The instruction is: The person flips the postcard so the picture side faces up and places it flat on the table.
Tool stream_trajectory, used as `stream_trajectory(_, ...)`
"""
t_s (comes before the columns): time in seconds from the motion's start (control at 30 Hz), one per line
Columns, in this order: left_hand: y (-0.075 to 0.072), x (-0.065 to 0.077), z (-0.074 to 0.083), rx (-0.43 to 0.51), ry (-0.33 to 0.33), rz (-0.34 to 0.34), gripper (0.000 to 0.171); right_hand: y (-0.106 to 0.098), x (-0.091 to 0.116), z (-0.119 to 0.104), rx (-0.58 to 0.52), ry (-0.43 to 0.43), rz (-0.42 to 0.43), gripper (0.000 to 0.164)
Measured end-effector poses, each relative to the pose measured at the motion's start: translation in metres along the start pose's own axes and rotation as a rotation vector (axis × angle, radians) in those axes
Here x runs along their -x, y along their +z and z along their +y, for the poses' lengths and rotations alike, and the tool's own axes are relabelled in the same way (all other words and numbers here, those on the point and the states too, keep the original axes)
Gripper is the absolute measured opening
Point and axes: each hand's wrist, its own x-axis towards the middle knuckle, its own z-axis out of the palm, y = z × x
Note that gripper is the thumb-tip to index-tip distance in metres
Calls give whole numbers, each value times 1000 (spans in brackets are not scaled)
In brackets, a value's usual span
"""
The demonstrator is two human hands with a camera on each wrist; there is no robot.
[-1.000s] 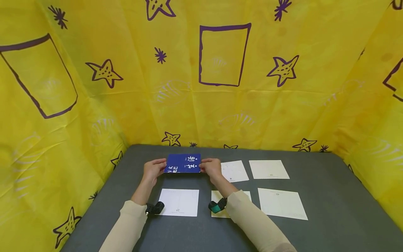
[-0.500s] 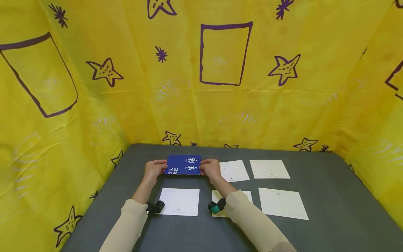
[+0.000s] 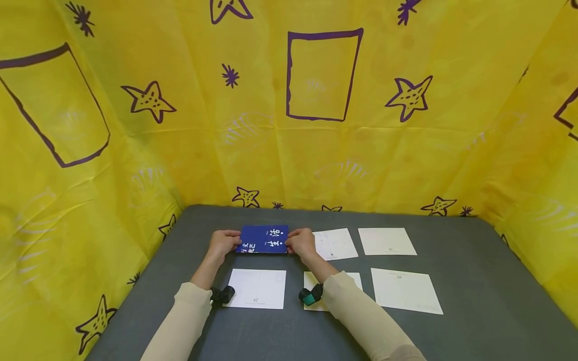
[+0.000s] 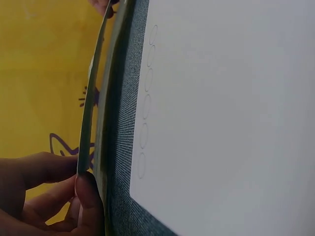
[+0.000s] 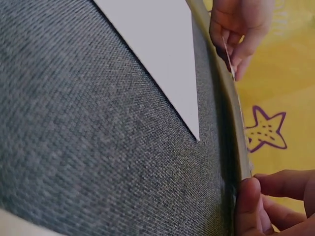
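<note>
The left hand (image 3: 223, 242) and right hand (image 3: 301, 241) pinched the blue card (image 3: 263, 239), maybe just off the table (image 3: 478, 291). This seemed the holding part; the next move needed level hands.

The surface (image 3: 253, 333) was dark gray with a fine woven texture, and five pale cards lay flat on it, apart from each other. A white card (image 3: 258, 290) lay near left, its small printed mark at the near edge; a cream card (image 3: 311, 279), partly hidden, lay right of it. The near right card (image 3: 405, 291) sat slightly skewed, its mark at the far edge. Farther back lay a tilted card (image 3: 336, 244) and the far right card (image 3: 387, 241).
</note>
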Motion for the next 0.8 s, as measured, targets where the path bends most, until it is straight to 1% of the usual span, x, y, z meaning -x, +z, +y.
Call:
stream_trajectory(0.13,-1,1,-1,-44,-13,-11,35,2,2,0,82,-17,-4,16)
stream_trajectory(0.3,-1,3,1,-89,-4,-22,32,3,1,-1,184,-17,-18,17)
stream_trajectory(0.43,1,4,5,-120,19,-27,30,1,0,-3,204,-15,-26,17)
stream_trajectory(0.63,2,4,6,-140,15,-29,29,-3,-1,-4,201,-6,-35,13)
stream_trajectory(0.73,3,5,6,-140,13,-23,29,-7,-1,-4,212,-28,-33,12)
stream_trajectory(0.8,5,6,7,-136,23,-14,29,-10,-2,-5,220,-41,-31,12)
